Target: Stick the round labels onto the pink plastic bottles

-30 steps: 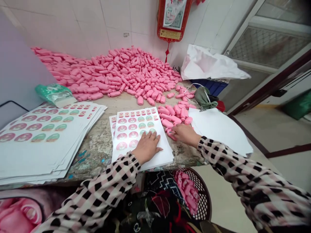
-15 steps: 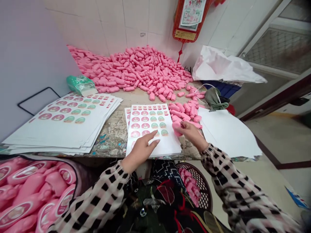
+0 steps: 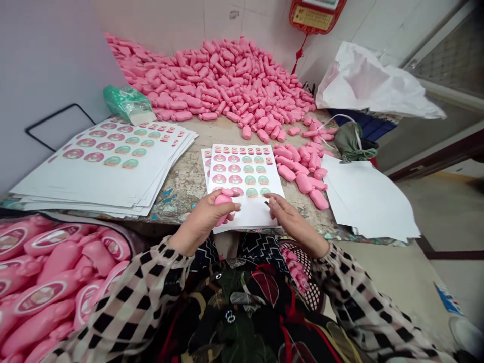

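Observation:
My left hand [image 3: 202,218] is closed round a small pink plastic bottle [image 3: 224,205], held just above a sheet of printed labels [image 3: 245,177]. That sheet has pink and green oval labels and rows of small red ones, and lies on top of others. Over the right side of the sheet is my right hand [image 3: 289,218], its fingers bent together. Something small and dark shows at its fingertips, too small to name. A little group of pink bottles [image 3: 302,169] lies just beyond it on the worn table [image 3: 177,184].
A large heap of pink bottles [image 3: 227,83] lies against the wall. At left are a stack of label sheets [image 3: 86,176] and a bag of labelled bottles [image 3: 56,282]. White paper [image 3: 366,196] and a green pouch [image 3: 353,142] are at right. Below is a brown basket [image 3: 315,297].
My right hand took a pink bottle from the small group and brought it over the sheet. My left hand lifted off the labels and now holds the bottle. The view has tilted down.

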Demonstrator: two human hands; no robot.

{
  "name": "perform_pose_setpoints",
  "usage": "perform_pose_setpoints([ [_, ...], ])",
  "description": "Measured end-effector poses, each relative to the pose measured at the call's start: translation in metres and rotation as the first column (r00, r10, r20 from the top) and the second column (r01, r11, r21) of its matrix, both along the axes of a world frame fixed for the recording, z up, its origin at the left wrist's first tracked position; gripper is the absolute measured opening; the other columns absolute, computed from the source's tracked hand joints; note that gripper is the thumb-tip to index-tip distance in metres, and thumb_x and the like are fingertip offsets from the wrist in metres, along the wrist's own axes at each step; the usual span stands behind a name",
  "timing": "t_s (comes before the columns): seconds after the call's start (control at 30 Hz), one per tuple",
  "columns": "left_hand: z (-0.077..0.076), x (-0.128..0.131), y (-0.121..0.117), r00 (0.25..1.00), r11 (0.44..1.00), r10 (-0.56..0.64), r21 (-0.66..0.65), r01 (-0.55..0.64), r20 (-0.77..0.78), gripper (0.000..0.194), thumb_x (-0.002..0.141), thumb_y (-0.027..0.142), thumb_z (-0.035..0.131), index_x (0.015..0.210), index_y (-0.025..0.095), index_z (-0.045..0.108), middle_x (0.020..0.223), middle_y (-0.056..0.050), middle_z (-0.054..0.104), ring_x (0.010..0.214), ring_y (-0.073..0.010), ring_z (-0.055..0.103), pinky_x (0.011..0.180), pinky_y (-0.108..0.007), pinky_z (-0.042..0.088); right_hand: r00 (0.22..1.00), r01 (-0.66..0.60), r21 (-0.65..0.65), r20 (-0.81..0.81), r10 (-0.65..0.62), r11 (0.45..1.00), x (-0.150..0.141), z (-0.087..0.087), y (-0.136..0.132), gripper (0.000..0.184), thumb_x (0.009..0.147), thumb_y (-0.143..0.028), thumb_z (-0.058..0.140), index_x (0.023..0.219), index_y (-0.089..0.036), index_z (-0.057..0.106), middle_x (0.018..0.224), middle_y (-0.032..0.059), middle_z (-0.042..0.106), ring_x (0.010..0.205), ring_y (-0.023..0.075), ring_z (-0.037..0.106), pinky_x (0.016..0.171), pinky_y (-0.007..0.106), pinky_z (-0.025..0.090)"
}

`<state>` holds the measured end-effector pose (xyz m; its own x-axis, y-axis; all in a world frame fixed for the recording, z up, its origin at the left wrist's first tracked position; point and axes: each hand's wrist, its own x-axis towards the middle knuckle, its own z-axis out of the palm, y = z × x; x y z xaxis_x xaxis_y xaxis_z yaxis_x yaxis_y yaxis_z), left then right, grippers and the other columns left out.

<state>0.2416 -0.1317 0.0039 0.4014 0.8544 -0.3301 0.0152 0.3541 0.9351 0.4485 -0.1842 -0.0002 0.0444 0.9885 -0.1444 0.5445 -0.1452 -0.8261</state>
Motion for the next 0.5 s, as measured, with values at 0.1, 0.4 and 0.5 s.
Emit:
perform_pose_setpoints([
  [0.1, -0.008, -0.013, -0.009, 0.971, 0.993, 0.046, 0.113, -0.02, -0.234, 0.031, 0.068, 0.031, 0.066, 0.094, 0.016, 0.059, 0.067, 0.002, 0.058, 0.054, -0.0092, 0.051, 0.053, -0.022, 0.042, 0.994, -0.054, 0.035, 0.094, 0.051, 0.998, -0.004, -0.011, 0.01, 0.037, 0.09, -0.045, 0.034, 0.102, -0.023, 0.06, 0.094, 0.0028, 0.064, 0.086, 0.0171, 0.057, 0.074, 0.028, 0.042],
  [0.4, -0.031, -0.024, -0.037, 0.596, 0.619, 0.171, 0.556, 0.554, -0.784, 0.035, 0.086, 0.027, 0.044, 0.119, 0.023, 0.054, 0.127, -0.009, 0.05, 0.102, -0.0213, 0.055, 0.087, -0.034, 0.043, 0.785, -0.185, 0.175, 0.618, 0.038, 0.967, -0.047, -0.03, 0.037, 0.025, 0.09, -0.033, 0.038, 0.086, -0.021, 0.059, 0.089, 0.0057, 0.061, 0.087, 0.0186, 0.054, 0.076, 0.028, 0.036],
  [0.5, -0.034, -0.024, -0.038, 0.464, 0.577, 0.19, 0.481, 0.66, -0.865, 0.043, 0.085, 0.029, 0.045, 0.128, 0.027, 0.047, 0.138, -0.011, 0.039, 0.101, -0.0245, 0.056, 0.087, -0.039, 0.042, 0.755, -0.176, 0.16, 0.655, 0.029, 0.971, -0.05, -0.03, 0.038, 0.023, 0.091, -0.034, 0.038, 0.096, -0.022, 0.057, 0.092, 0.0052, 0.061, 0.085, 0.0182, 0.054, 0.072, 0.028, 0.036],
])
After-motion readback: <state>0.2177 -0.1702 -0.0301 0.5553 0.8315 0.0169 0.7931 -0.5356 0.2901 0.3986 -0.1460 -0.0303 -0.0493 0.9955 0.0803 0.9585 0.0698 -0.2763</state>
